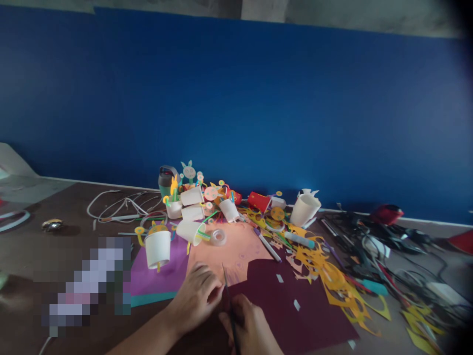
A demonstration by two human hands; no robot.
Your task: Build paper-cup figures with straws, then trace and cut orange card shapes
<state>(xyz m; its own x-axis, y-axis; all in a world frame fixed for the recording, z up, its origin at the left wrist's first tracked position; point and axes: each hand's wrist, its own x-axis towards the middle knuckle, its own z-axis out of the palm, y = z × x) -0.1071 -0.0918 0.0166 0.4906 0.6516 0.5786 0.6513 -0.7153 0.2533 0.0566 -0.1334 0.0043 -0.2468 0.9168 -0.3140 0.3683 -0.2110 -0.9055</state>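
My right hand [246, 323] is closed around a pair of scissors [226, 283], seen nearly edge-on, with the narrow pointed blade upward and the dark handle toward me. Close to the blade, my left hand [199, 296] has its fingers curled in over the lower edge of a peach paper sheet [225, 241]; whatever they pinch is hidden. Purple outlines are drawn on that sheet. A dark maroon sheet [291, 305] lies right of my hands, a purple sheet [177, 268] to their left. On the purple one stands a white paper cup [157, 249] with yellow paper parts.
A tape roll [218, 237], a marker [271, 247] and a glue stick [300, 240] lie beyond my hands. Decorated cups [192, 196] crowd near the blue wall [236, 98]. Yellow paper scraps [328, 276] and tangled cables [402, 276] spread rightward; white cables [111, 202] lie left.
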